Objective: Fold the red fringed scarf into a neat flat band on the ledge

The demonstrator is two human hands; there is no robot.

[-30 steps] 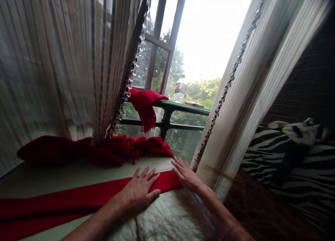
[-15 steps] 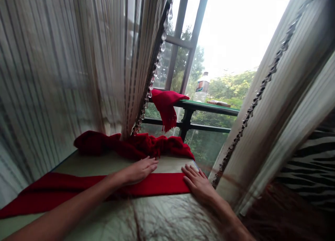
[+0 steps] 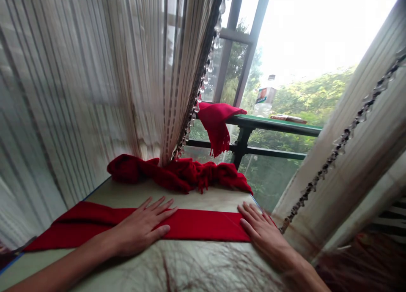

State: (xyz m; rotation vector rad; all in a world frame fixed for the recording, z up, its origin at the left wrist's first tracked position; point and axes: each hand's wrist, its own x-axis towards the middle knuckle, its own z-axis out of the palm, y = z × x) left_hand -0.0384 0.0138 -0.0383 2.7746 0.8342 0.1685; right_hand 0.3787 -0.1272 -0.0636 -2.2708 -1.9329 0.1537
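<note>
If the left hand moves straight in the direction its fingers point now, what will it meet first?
Sliding over the tabletop, the left hand would probably meet the bunched red cloth first, though the depth is uncertain.

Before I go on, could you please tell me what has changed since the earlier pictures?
The left hand has moved left along the flat scarf, away from the right hand. The view has swung left too. Nothing was visibly gripped or let go. The right hand stays on the flat scarf near the table's right edge; the crumpled scarf, hanging scarf and bottle look unmoved.
</note>
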